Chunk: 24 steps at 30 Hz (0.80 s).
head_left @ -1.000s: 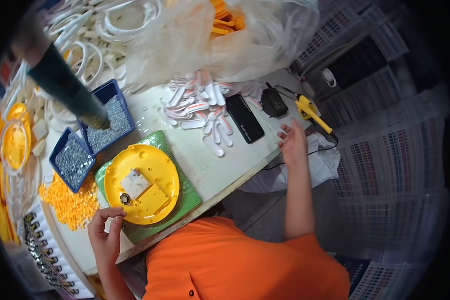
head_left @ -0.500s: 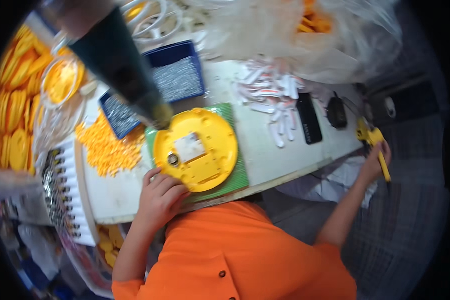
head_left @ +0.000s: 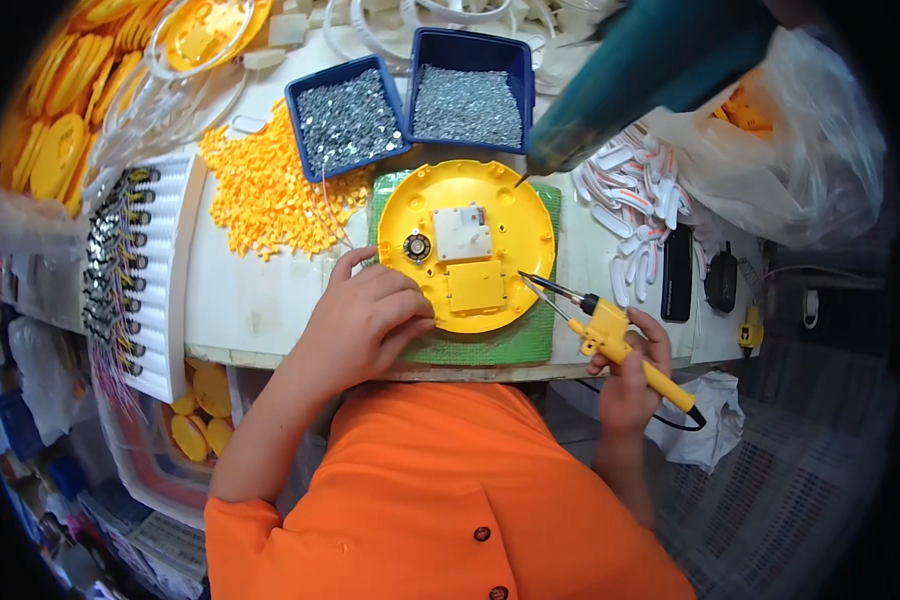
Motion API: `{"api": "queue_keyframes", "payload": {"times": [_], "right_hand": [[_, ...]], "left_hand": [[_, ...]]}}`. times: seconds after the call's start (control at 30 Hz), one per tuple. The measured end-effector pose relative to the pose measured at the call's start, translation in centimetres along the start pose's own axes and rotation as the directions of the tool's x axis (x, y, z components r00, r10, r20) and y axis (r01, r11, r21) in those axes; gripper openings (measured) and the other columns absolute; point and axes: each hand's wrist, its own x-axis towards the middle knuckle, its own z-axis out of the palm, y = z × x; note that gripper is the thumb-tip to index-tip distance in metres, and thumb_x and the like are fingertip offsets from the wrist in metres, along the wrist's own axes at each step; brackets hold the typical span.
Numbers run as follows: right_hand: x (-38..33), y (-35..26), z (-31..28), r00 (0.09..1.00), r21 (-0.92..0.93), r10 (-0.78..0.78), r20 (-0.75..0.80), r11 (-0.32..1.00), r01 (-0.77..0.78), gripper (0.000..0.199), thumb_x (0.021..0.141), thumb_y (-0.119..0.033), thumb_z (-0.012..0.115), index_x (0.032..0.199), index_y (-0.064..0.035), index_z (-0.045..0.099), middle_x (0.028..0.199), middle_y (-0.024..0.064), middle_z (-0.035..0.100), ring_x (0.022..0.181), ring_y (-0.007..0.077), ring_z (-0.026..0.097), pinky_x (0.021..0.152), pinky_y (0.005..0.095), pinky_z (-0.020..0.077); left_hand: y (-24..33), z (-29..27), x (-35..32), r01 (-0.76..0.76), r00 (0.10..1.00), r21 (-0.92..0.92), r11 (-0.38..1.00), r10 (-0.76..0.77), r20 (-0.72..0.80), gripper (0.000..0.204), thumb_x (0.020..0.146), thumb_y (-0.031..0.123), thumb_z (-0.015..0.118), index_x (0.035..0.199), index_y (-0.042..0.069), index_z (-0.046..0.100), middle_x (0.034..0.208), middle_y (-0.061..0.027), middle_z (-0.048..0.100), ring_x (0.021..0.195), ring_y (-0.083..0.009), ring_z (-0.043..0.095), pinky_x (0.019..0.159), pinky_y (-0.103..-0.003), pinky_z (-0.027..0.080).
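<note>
Left hand lies flat, fingers spread loosely, on the near-left rim of the yellow round housing; presses on it, grips nothing. Housing sits on a green mat on the surface, between both hands. Right hand is closed around the handle of a yellow soldering iron, its tip just at the housing's right edge. Beyond the left hand: two blue trays of small metal parts and a loose pile of yellow pieces.

Left hand steadies a round yellow housing on a green mat while right hand grips a yellow soldering iron
</note>
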Motion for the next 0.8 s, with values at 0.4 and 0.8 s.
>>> {"api": "queue_keyframes", "payload": {"times": [0.4, 0.8], "right_hand": [[1.2, 1.4, 2.7, 0.977, -0.102, -0.204, -0.067, 0.975, 0.197, 0.052, 0.097, -0.021, 0.057, 0.141, 0.0007, 0.04, 0.106, 0.0165, 0.064, 0.087, 0.0189, 0.066, 0.076, 0.0327, 0.0556], [4.5, 5.2, 9.2, 0.966, 0.308, 0.01, -0.259, 0.948, 0.073, 0.046, 0.104, -0.019, 0.047, 0.144, -0.0031, 0.03, 0.101, 0.0146, 0.063, 0.087, 0.0216, 0.065, 0.084, 0.036, 0.0563]], "left_hand": [[1.5, 3.1, 0.2, 0.151, 0.972, 0.096, 0.984, -0.131, -0.194, 0.011, 0.087, 0.011, 0.074, 0.095, 0.015, 0.067, 0.112, 0.0007, 0.073, 0.126, -0.0231, 0.06, 0.119, -0.057, 0.023], [1.8, 2.5, -0.2, 0.24, 0.963, -0.101, 0.965, -0.25, -0.098, 0.008, 0.089, 0.014, 0.073, 0.096, 0.015, 0.069, 0.118, -0.0001, 0.074, 0.133, -0.0272, 0.055, 0.117, -0.063, 0.021]]}}
